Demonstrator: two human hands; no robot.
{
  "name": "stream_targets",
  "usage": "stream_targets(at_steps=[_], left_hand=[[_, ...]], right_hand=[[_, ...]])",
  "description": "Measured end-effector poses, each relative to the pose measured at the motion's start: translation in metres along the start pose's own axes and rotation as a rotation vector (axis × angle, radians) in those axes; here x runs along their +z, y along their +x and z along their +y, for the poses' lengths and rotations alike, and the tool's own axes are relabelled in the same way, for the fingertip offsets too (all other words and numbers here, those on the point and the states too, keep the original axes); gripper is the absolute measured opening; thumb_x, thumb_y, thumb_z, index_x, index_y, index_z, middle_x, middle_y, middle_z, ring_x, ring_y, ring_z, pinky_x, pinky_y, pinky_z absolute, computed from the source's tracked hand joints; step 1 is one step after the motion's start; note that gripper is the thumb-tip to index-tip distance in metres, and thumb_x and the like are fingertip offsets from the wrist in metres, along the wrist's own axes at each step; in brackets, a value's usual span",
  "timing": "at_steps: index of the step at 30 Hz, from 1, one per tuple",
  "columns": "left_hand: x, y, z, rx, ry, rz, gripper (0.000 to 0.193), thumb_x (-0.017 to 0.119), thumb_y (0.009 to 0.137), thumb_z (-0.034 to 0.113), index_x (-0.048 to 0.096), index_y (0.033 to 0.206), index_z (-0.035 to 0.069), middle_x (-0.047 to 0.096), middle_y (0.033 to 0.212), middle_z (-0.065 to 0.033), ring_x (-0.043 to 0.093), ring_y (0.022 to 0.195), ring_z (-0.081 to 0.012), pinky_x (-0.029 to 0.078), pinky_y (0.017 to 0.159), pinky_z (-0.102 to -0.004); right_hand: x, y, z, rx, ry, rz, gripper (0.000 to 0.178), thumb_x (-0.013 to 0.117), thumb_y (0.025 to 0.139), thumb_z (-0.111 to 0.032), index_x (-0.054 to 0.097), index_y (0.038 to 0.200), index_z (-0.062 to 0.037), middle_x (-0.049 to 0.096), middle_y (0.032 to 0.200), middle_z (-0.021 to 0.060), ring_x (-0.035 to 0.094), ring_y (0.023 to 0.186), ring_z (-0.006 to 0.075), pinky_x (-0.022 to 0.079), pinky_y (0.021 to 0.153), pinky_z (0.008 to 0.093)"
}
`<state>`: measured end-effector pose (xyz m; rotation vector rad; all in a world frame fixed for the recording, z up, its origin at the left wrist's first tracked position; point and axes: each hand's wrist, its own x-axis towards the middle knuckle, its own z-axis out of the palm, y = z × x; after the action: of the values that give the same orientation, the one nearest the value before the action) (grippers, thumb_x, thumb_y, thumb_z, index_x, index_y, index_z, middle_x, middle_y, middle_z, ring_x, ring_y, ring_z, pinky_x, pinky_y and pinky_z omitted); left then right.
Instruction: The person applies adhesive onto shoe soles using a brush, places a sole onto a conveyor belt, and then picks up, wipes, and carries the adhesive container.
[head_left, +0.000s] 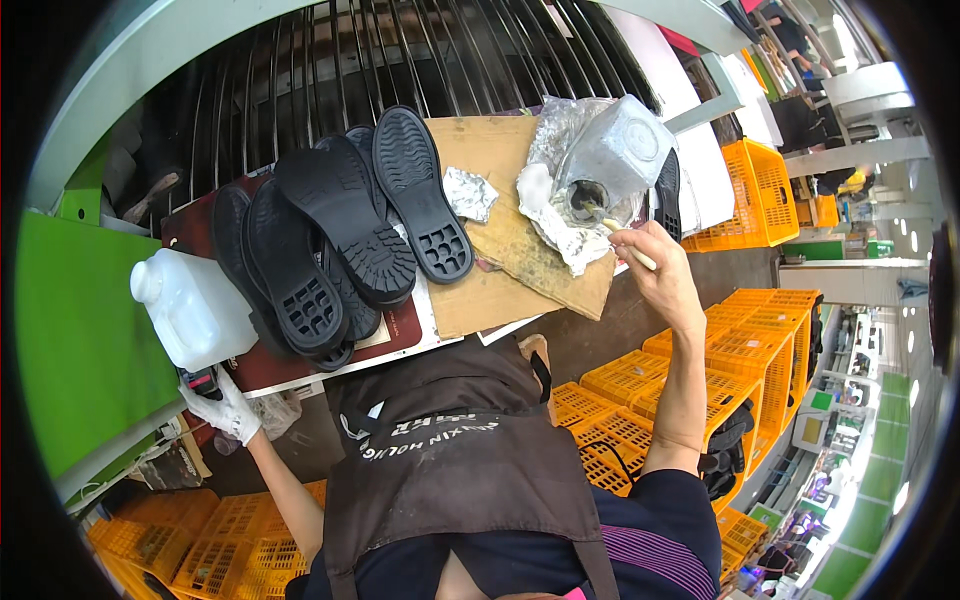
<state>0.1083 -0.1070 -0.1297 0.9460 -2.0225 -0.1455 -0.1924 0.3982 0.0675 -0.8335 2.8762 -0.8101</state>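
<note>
My right hand (660, 275) pinches the pale handle of a thin brush (643, 258), its far end at the dark opening of a cut translucent plastic jug (625, 145). Crumpled, glue-crusted wrapping (560, 225) surrounds that opening. At the left, my white-gloved left hand (225, 410) is closed around a small dark object with a reddish patch (203, 382); its kind is unclear. Just above that hand stands a whitish plastic jug (195, 310). Several black shoe soles (345, 215) lie piled between the two jugs, one with its tread (422, 195) facing up.
Stained cardboard (485, 300) lies under the cut jug, with a crumpled foil-like scrap (470, 194) on it. Behind is a rack of dark metal bars (400, 60). Orange crates (735, 340) stand at the right and lower left. A green panel (85, 330) borders the left.
</note>
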Motion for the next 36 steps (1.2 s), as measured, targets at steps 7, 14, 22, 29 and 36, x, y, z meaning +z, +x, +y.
stream_targets(at_steps=[7, 14, 22, 29, 36], left_hand=[[0.001, 0.001, 0.001, 0.021, 0.030, 0.000, 0.067, 0.077, 0.077, 0.022, 0.046, 0.128, -0.008, 0.050, 0.127, -0.0268, 0.050, 0.115, -0.0387, 0.038, 0.101, -0.0462], [-0.004, 0.003, 0.010, 0.022, 0.010, 0.010, 0.068, 0.078, 0.077, 0.020, 0.045, 0.130, -0.007, 0.049, 0.128, -0.0273, 0.049, 0.117, -0.0393, 0.038, 0.101, -0.0466], [0.000, 0.000, 0.000, -0.001, 0.022, 0.004, 0.073, 0.074, 0.080, 0.026, 0.040, 0.136, -0.004, 0.046, 0.135, -0.0225, 0.046, 0.122, -0.0360, 0.035, 0.103, -0.0458], [-0.005, 0.001, 0.008, 0.004, 0.010, 0.007, 0.070, 0.075, 0.079, 0.024, 0.042, 0.134, -0.004, 0.049, 0.131, -0.0240, 0.048, 0.119, -0.0374, 0.037, 0.102, -0.0461], [0.000, -0.002, 0.001, -0.012, 0.039, -0.004, 0.073, 0.074, 0.080, 0.030, 0.041, 0.136, -0.002, 0.050, 0.131, -0.0211, 0.049, 0.117, -0.0367, 0.037, 0.100, -0.0464]], right_hand=[[0.000, 0.001, -0.011, 0.021, 0.014, -0.061, 0.014, 0.066, 0.083, -0.004, 0.067, 0.097, -0.0063, 0.052, 0.077, 0.0112, 0.053, 0.071, 0.0282, 0.044, 0.067, 0.0345], [-0.009, 0.000, -0.008, 0.171, 0.283, 0.046, 0.013, 0.063, 0.088, -0.007, 0.067, 0.100, -0.0027, 0.060, 0.078, 0.0014, 0.054, 0.068, 0.0102, 0.044, 0.062, 0.0234], [0.033, 0.002, 0.008, 0.443, 0.606, 0.397, 0.015, 0.065, 0.091, -0.016, 0.062, 0.094, -0.0019, 0.062, 0.067, 0.0015, 0.058, 0.054, 0.0059, 0.045, 0.049, 0.0177], [0.037, -0.010, 0.005, 0.464, 0.544, 0.434, 0.017, 0.065, 0.090, -0.017, 0.062, 0.089, 0.0001, 0.063, 0.067, 0.0040, 0.060, 0.054, 0.0075, 0.047, 0.048, 0.0188], [0.043, -0.006, 0.009, 0.423, 0.610, 0.526, 0.021, 0.064, 0.092, -0.020, 0.061, 0.087, 0.0003, 0.062, 0.065, 0.0040, 0.060, 0.053, 0.0080, 0.047, 0.047, 0.0189]])
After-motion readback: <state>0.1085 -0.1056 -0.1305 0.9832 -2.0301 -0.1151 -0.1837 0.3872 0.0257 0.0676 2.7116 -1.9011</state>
